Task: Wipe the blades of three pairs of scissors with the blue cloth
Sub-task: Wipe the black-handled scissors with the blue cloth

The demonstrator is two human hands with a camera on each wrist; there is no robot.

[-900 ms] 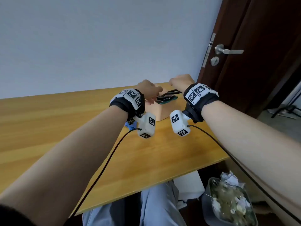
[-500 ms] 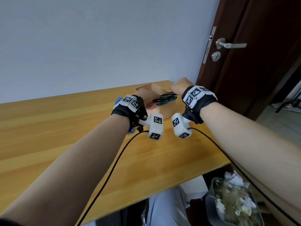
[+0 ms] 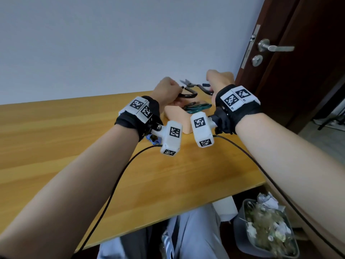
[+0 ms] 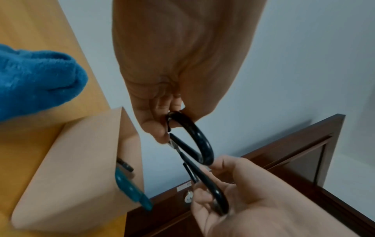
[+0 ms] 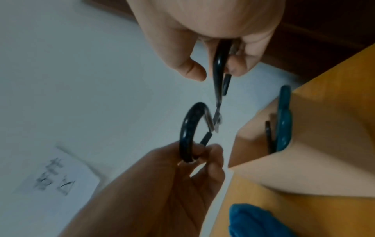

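Observation:
Both hands hold a pair of black-handled scissors (image 3: 194, 86) in the air above a tan box (image 3: 177, 118). My left hand (image 3: 176, 88) pinches one curved handle loop (image 4: 190, 128). My right hand (image 3: 211, 86) grips the other handle (image 5: 220, 54). The handles are spread apart and the short metal blades (image 3: 185, 82) point away from me. Teal-handled scissors (image 3: 197, 107) and another dark pair lie in the box. The blue cloth (image 4: 34, 80) sits crumpled on the table left of the box, mostly hidden under my left wrist in the head view.
The wooden table (image 3: 74, 146) ends just right of the box. A dark door with a metal handle (image 3: 274, 47) stands beyond that edge. A waste bin (image 3: 240, 234) full of paper sits on the floor at the lower right. A printed label (image 5: 52, 174) hangs on the wall.
Both hands were down at the box; now they have lifted the black scissors out and up, and the handles are drawn apart.

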